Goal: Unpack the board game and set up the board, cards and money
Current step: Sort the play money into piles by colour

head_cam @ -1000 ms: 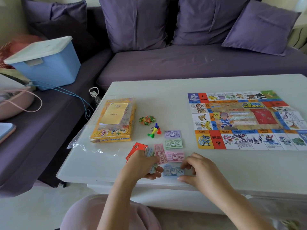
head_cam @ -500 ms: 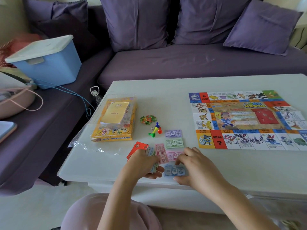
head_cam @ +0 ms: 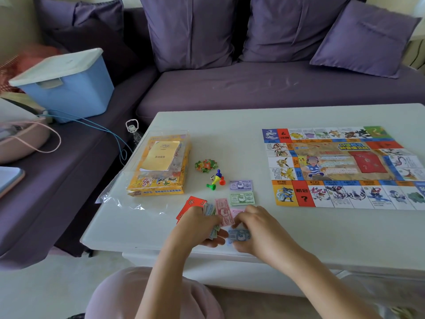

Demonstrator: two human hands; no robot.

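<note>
The game board (head_cam: 340, 164) lies unfolded on the right of the white table (head_cam: 230, 139), a red card pile (head_cam: 365, 165) at its centre. Money notes form a column: purple (head_cam: 241, 185), green (head_cam: 242, 199), pink (head_cam: 238, 211), blue (head_cam: 238, 236). My left hand (head_cam: 197, 226) grips a fanned stack of notes (head_cam: 223, 212) near the front edge. My right hand (head_cam: 257, 229) hovers over the blue note, its fingertips touching the stack's top reddish note. Red cards (head_cam: 192, 203) lie partly under my left hand.
The yellow game box (head_cam: 158, 180) with a leaflet (head_cam: 161, 155) sits in a clear bag at the left. Coloured pawns and a die (head_cam: 216, 180) and small green-orange pieces (head_cam: 205, 165) lie mid-table. A blue lidded bin (head_cam: 69, 88) stands on the purple sofa.
My right hand has moved left from the laid blue note to the stack in my left hand. The left hand has barely moved.
</note>
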